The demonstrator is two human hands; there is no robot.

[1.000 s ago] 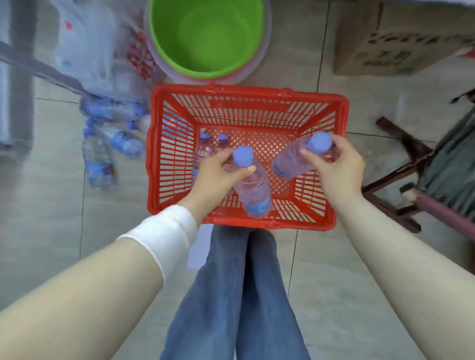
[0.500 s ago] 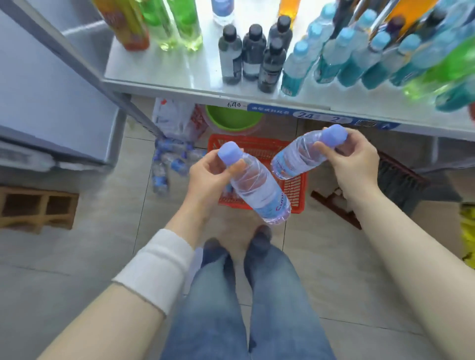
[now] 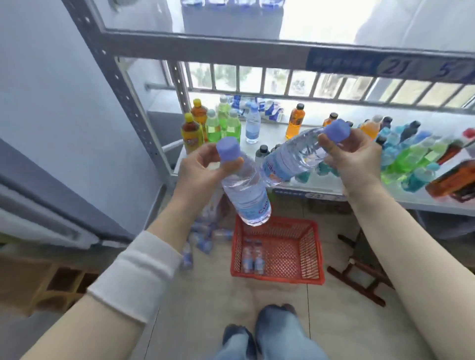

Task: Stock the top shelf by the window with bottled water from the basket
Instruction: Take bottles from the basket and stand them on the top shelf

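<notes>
Across the upper part of the frame runs the grey front beam of the top shelf (image 3: pixel 205 47), with a blue numbered strip (image 3: pixel 385 65) at its right end and blurred blue-labelled packs (image 3: pixel 231 3) above it. Below the beam are window bars (image 3: pixel 282 82) and a lower shelf (image 3: pixel 411 203) crowded with yellow, green, orange and teal drinks (image 3: pixel 232 126). Both hands are level with that lower shelf, under the beam. A perforated grey post (image 3: pixel 128 110) slants down the left side.

At lower centre the red basket (image 3: pixel 277 279) sits on the tiled floor with 2 small bottles (image 3: pixel 253 257) lying in its left part. Loose bottles (image 3: pixel 203 239) lie just left of it, and a dark wooden frame (image 3: pixel 359 280) lies to its right.

The left hand (image 3: pixel 198 172), with a white band (image 3: pixel 136 275) on its forearm, holds the 1st water bottle (image 3: pixel 246 195). Its grip is curled round the neck under the pale blue cap, and the base is tilted down. The right hand (image 3: pixel 359 159) has its grip pinched on the neck of the 2nd water bottle (image 3: pixel 293 156), whose body slants down-left toward the 1st. Whether they touch, I cannot tell. Both bottles are clear, ribbed and full, with blue labels.
</notes>
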